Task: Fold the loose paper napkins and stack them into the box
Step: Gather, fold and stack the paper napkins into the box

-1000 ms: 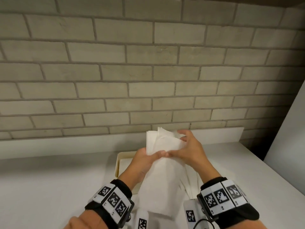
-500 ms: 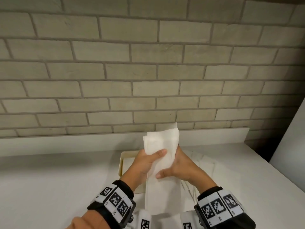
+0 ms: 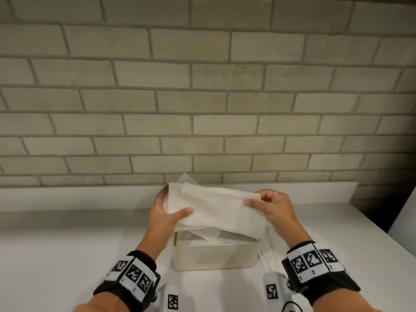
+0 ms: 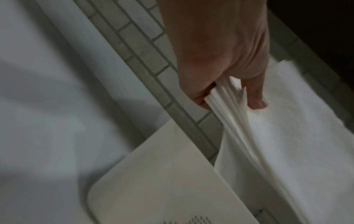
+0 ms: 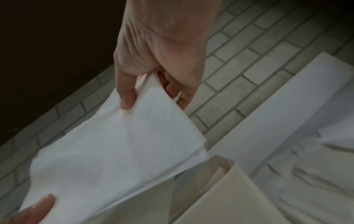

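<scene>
A folded stack of white paper napkins [image 3: 216,210] hangs crosswise just above the open cream box [image 3: 213,257]. My left hand [image 3: 166,210] grips its left end, thumb on top and fingers beneath. My right hand [image 3: 267,204] pinches its right end between thumb and fingers. The left wrist view shows the napkin layers [image 4: 268,136] fanned out under my left hand [image 4: 233,84], beside the box [image 4: 162,174]. In the right wrist view my right hand [image 5: 147,87] holds the stack's [image 5: 118,148] corner over the box [image 5: 228,197].
More loose napkins [image 3: 270,251] lie on the white counter [image 3: 67,244] right of the box. A brick wall [image 3: 202,97] with a low white ledge [image 3: 78,197] runs close behind. A dark gap and a white panel [image 3: 405,215] stand at far right.
The napkin stack was upright between my hands; it now lies crosswise, my hands spread to its two ends. It has come down over the box, and my view has moved closer.
</scene>
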